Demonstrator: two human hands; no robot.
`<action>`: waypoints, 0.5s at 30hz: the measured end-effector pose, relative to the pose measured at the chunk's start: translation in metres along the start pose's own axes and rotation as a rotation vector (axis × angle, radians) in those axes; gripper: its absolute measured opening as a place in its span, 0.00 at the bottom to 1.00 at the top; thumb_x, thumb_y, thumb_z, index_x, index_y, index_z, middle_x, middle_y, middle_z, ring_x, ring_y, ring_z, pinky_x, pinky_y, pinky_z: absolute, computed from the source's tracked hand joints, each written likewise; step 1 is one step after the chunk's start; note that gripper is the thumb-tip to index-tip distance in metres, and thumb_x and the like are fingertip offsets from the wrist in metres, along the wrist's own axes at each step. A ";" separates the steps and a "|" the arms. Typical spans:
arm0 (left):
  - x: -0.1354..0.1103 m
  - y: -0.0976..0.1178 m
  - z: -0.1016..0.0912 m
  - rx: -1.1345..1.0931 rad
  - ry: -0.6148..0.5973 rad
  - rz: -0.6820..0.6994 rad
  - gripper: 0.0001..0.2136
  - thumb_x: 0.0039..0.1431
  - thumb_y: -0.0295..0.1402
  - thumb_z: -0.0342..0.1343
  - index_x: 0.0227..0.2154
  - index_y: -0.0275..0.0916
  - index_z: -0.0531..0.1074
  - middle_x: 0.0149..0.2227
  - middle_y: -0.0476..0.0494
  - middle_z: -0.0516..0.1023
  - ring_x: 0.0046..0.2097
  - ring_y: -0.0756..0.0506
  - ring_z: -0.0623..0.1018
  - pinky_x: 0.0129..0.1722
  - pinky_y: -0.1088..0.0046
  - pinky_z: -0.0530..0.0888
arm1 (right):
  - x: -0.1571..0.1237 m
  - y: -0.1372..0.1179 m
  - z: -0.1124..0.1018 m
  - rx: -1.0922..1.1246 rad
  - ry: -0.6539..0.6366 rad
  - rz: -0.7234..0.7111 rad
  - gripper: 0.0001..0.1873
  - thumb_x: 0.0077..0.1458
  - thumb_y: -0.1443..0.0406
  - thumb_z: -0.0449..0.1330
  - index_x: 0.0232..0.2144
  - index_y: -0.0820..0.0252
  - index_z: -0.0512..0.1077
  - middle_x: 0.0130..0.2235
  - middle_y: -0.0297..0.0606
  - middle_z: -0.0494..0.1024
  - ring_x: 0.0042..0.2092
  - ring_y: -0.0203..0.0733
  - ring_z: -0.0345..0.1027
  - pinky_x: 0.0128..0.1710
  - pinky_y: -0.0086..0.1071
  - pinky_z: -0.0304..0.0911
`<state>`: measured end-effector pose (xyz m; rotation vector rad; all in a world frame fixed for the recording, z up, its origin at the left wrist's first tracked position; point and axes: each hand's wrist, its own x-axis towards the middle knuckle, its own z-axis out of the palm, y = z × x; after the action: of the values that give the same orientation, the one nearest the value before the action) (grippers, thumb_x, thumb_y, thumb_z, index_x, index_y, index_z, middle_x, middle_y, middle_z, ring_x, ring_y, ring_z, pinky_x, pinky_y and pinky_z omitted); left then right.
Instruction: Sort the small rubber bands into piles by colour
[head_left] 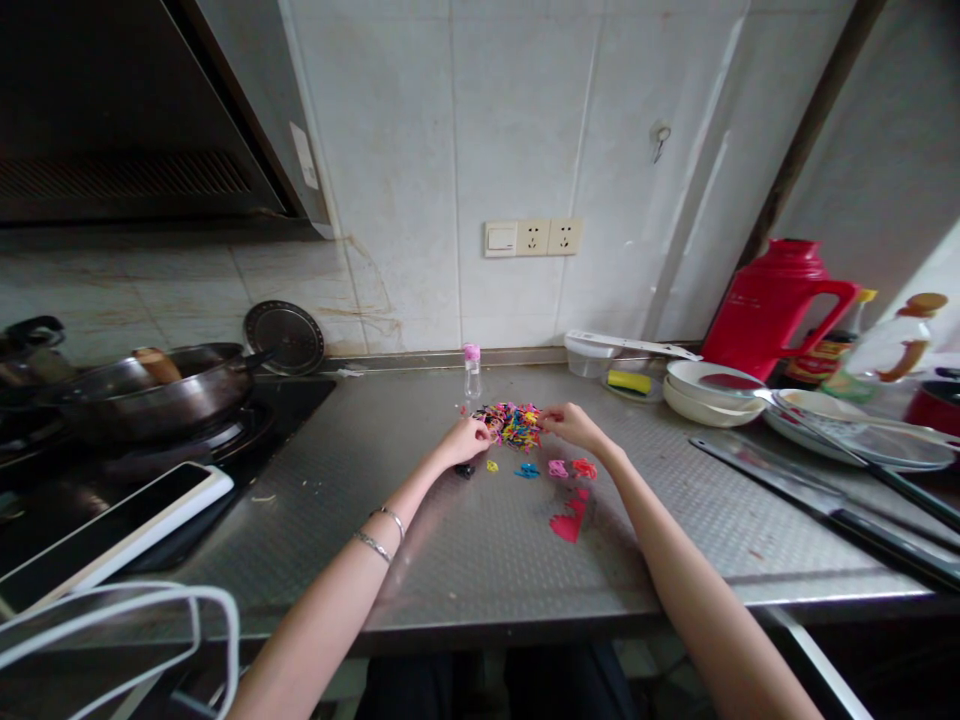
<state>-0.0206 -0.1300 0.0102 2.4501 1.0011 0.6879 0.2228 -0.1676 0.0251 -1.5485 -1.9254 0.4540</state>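
Reaching in from both sides, your left hand (465,440) and right hand (574,425) touch the colourful pile (514,424), fingers curled, honestly can't tell if they're pinching anything.

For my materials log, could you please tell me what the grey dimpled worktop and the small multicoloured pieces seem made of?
Grey dimpled worktop: probably stainless steel, matt sheen, embossed dot pattern. Small multicoloured pieces: possibly plastic or rubber, bright saturated colours; too small to tell.
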 end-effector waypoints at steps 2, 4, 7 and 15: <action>0.000 0.008 -0.001 -0.005 0.016 0.023 0.07 0.47 0.29 0.51 0.23 0.33 0.74 0.24 0.46 0.75 0.26 0.51 0.70 0.29 0.78 0.64 | 0.000 0.001 -0.002 -0.020 0.017 -0.004 0.16 0.46 0.61 0.52 0.29 0.66 0.75 0.24 0.36 0.75 0.27 0.36 0.64 0.26 0.25 0.56; 0.001 0.019 0.000 0.003 0.031 0.050 0.07 0.48 0.29 0.51 0.24 0.33 0.74 0.25 0.45 0.75 0.27 0.51 0.70 0.30 0.78 0.64 | -0.001 0.002 -0.003 -0.051 0.034 0.005 0.15 0.46 0.62 0.53 0.29 0.66 0.75 0.24 0.37 0.75 0.27 0.36 0.64 0.26 0.25 0.55; 0.000 0.042 0.007 0.046 0.020 0.111 0.08 0.49 0.30 0.51 0.26 0.34 0.74 0.26 0.45 0.75 0.28 0.50 0.71 0.30 0.77 0.64 | -0.001 0.004 -0.004 -0.090 0.051 0.028 0.14 0.45 0.64 0.52 0.29 0.66 0.76 0.24 0.37 0.75 0.27 0.35 0.63 0.27 0.25 0.55; -0.009 0.087 0.042 0.117 -0.060 0.175 0.08 0.52 0.31 0.50 0.29 0.36 0.74 0.31 0.41 0.76 0.32 0.47 0.73 0.34 0.74 0.66 | -0.001 0.007 -0.002 -0.112 0.045 0.018 0.15 0.45 0.64 0.52 0.28 0.66 0.76 0.23 0.35 0.74 0.26 0.33 0.61 0.26 0.24 0.54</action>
<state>0.0439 -0.2015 0.0205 2.6678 0.8326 0.6233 0.2294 -0.1667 0.0215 -1.6337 -1.9325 0.3204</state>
